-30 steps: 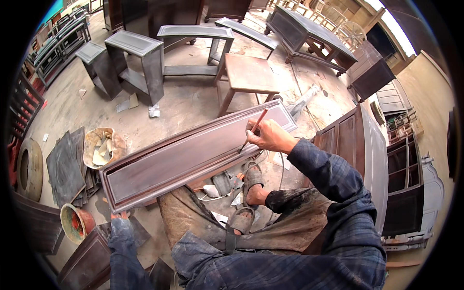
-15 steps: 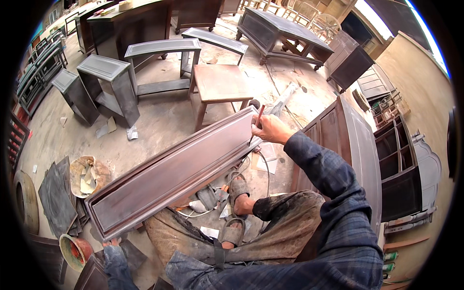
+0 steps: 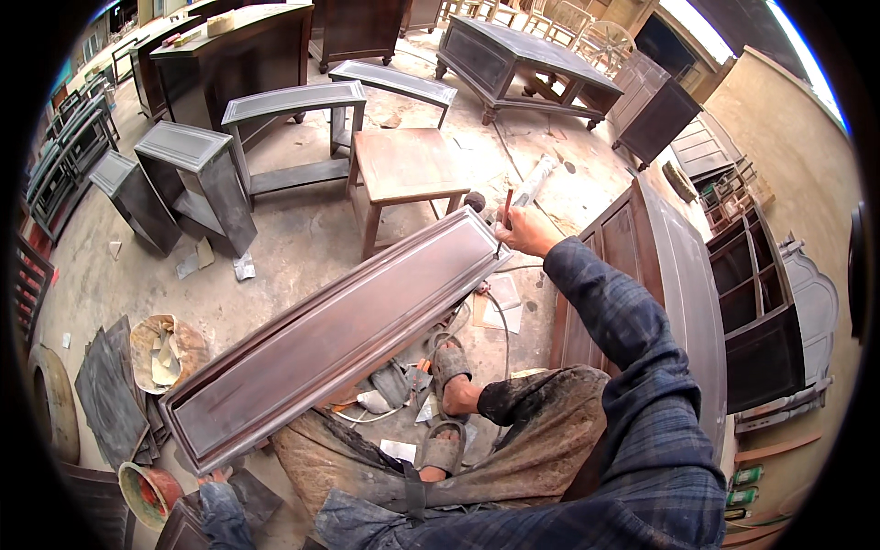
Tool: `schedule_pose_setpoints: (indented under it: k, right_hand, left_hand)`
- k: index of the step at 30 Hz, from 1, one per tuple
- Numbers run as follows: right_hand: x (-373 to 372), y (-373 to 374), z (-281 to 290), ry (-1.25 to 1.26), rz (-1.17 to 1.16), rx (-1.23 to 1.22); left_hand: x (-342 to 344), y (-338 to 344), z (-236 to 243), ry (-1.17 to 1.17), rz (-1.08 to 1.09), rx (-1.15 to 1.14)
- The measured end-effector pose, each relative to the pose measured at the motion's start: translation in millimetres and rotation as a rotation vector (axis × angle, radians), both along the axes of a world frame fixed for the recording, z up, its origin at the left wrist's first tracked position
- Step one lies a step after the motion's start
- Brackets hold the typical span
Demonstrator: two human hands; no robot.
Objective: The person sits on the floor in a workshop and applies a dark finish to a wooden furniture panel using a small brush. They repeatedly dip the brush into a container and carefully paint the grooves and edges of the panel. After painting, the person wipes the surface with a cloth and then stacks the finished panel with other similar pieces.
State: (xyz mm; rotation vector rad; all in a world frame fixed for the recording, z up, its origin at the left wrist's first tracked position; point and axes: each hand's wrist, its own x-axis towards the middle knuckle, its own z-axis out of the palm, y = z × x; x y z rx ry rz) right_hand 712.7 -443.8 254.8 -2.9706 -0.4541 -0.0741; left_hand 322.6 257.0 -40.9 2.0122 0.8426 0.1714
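A long brown wooden panel [image 3: 335, 337] with a moulded frame and a greyish, dusty face slants over my lap from lower left to upper right. My right hand [image 3: 528, 231] is closed around a thin tool with a reddish-brown handle [image 3: 508, 207]. Its narrow dark lower end meets the panel's far right end, close to the corner; the exact kind of tool cannot be made out. At the panel's near left corner, my left hand [image 3: 218, 475] grips the edge from below, with its fingers partly hidden.
A square wooden stool [image 3: 408, 165] stands just beyond the panel. Grey-coated furniture frames [image 3: 197, 151] are at the left, and a large cabinet [image 3: 674, 302] at the right. A bucket of scraps [image 3: 147, 367], a red-lined bucket [image 3: 151, 486] and a cable [image 3: 507, 339] lie around me.
My right hand has moved the tool outward along the panel's far end toward its right corner. The left hand stays at the near left corner. The view has shifted slightly.
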Motion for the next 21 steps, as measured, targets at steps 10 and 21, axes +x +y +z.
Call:
schedule_pose_setpoints:
  k: [10, 21]
  right_hand:
    - [17, 41, -38, -0.420, 0.384, 0.012]
    - [-134, 226, 15, 0.391, 0.327, 1.099]
  left_hand:
    - [-46, -25, 24, -0.007, 0.000, -0.028]
    - [-85, -68, 246, -0.272, -0.023, 0.132]
